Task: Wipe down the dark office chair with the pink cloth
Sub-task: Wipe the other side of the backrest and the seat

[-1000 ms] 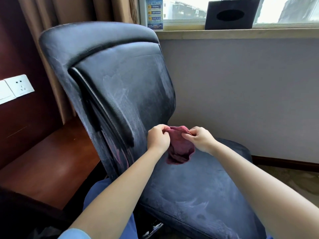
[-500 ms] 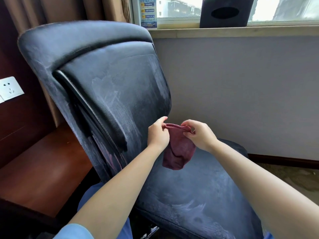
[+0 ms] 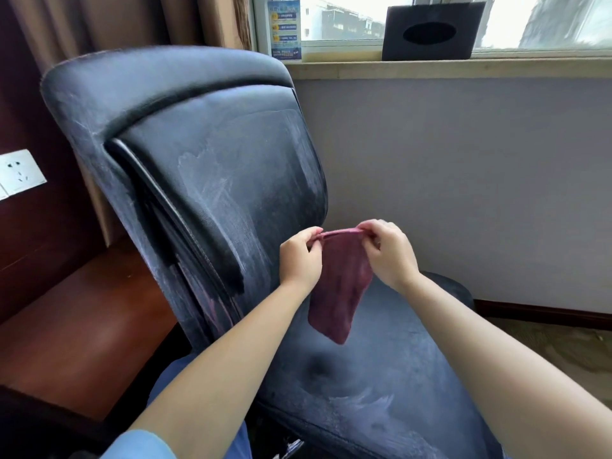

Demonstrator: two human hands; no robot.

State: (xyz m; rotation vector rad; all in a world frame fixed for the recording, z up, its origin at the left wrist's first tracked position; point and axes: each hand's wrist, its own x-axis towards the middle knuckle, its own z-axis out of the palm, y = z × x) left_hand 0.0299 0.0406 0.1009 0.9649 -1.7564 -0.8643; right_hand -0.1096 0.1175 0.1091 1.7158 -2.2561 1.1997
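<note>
Left hand (image 3: 300, 260) and right hand (image 3: 390, 251) pinch the pink cloth (image 3: 337, 286) taut.

The chair (image 3: 205, 180) base hides below the seat, its near edge cut by the bottom border. Print on the blue notice (image 3: 284, 28) on the far sill is too small to read. The wall socket (image 3: 18, 172) runs off left.

No text was legible anywhere. The only printed item was a blue card (image 3: 284, 29) propped against the window pane, well above and a little left of the fingers (image 3: 313, 238); it carried yellow number-like markers and white lines, too blurred to read. The black box (image 3: 430, 33) up right of the fingers showed no lettering.
</note>
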